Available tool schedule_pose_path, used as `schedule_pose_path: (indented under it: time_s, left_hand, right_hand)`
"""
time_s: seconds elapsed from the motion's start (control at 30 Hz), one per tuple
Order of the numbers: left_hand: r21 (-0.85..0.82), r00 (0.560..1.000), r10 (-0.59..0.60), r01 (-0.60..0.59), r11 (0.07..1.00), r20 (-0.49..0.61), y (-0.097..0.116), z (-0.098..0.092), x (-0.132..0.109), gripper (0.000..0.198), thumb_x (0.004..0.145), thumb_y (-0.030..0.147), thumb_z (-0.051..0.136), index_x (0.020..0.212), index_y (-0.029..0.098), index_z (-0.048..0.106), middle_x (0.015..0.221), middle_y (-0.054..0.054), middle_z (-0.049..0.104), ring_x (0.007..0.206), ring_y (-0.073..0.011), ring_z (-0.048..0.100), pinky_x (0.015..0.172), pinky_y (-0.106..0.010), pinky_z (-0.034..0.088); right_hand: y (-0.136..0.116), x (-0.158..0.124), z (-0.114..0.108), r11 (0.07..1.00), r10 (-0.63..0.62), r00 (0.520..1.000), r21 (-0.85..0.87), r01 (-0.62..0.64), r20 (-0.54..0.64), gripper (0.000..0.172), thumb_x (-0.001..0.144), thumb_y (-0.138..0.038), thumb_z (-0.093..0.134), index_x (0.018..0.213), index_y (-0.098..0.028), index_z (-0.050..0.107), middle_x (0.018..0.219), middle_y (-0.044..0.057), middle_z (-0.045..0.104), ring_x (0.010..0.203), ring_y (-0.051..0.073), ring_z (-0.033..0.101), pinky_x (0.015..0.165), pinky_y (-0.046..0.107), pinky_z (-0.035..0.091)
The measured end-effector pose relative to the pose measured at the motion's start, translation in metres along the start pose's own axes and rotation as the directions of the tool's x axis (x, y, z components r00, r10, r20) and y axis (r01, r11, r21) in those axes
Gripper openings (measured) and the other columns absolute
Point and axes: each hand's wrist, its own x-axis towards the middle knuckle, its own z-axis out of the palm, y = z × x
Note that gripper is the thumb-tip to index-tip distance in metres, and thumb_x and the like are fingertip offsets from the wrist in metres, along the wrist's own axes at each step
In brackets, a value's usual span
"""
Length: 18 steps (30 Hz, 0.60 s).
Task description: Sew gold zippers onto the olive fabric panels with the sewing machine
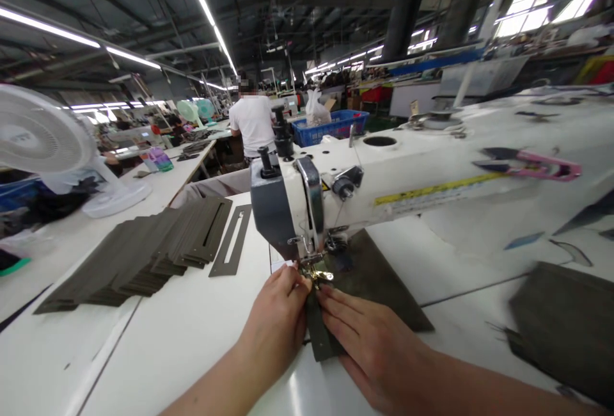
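A white sewing machine point(307, 211) stands before me, its presser foot and needle area lit by a small lamp. Under the foot lies a dark olive panel point(384, 281), with a narrow strip point(320, 336) of the same colour running towards me. My left hand point(283, 301) is closed at the strip's left edge beside the foot, thumb and fingers pinched together on it. Stretched out flat, my right hand point(364, 333) presses on the panel just right of the strip. The fingertips of both hands are close to the needle, which is partly hidden.
Left of the machine lie a fanned stack of slotted olive pieces point(158, 253) and one single slotted piece point(232, 240). Another dark panel point(566, 326) lies at right. Pink-handled thread snips point(532, 163) rest on the machine arm. A white fan point(43, 134) stands left; a person point(254, 118) is beyond.
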Motion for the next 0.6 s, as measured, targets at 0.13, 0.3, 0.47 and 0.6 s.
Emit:
schedule_pose_path:
  time_s: [0.13, 0.3, 0.47, 0.6]
  left_hand:
    - [0.092, 0.994, -0.055, 0.046, 0.995, 0.099, 0.007, -0.006, -0.002, 0.039, 0.061, 0.009, 0.047, 0.099, 0.015, 0.056, 0.093, -0.010, 0.056, 0.094, -0.0253, 0.053, 0.096, -0.050, 0.037]
    - [0.150, 0.982, -0.143, 0.124, 0.981, 0.120, 0.015, -0.010, -0.003, 0.035, 0.059, 0.009, 0.048, 0.093, 0.014, 0.058, 0.091, -0.011, 0.055, 0.090, -0.0241, 0.052, 0.095, -0.047, 0.037]
    - [0.153, 0.986, -0.135, 0.120, 0.981, 0.097, 0.016, -0.010, -0.001, 0.031, 0.061, 0.009, 0.047, 0.089, 0.014, 0.058, 0.089, -0.011, 0.053, 0.089, -0.0244, 0.051, 0.089, -0.045, 0.040]
    - [0.140, 0.988, -0.124, 0.110, 0.984, 0.095, 0.014, -0.010, 0.000, 0.030, 0.061, 0.009, 0.046, 0.089, 0.014, 0.058, 0.088, -0.011, 0.053, 0.088, -0.0246, 0.051, 0.086, -0.044, 0.042]
  right_hand:
    - [0.005, 0.006, -0.019, 0.954, 0.207, 0.971, 0.193, -0.227, 0.120, 0.022, 0.084, -0.026, 0.045, 0.094, -0.014, 0.061, 0.096, 0.009, 0.066, 0.089, 0.018, 0.061, 0.079, 0.027, 0.050]
    - [0.024, 0.026, 0.003, 0.840, 0.539, 0.822, -0.044, -0.541, 0.186, 0.009, 0.078, -0.023, 0.051, 0.074, -0.017, 0.056, 0.073, 0.005, 0.061, 0.069, 0.020, 0.059, 0.062, 0.029, 0.046]
    - [0.033, 0.038, 0.018, 0.793, 0.610, 0.754, -0.188, -0.580, 0.244, 0.012, 0.078, -0.023, 0.051, 0.070, -0.019, 0.059, 0.067, 0.002, 0.065, 0.069, 0.019, 0.063, 0.060, 0.026, 0.043]
    - [0.030, 0.040, 0.014, 0.760, 0.649, 0.721, -0.239, -0.604, 0.243, 0.017, 0.079, -0.027, 0.050, 0.069, -0.020, 0.062, 0.068, 0.004, 0.067, 0.069, 0.022, 0.064, 0.059, 0.027, 0.043]
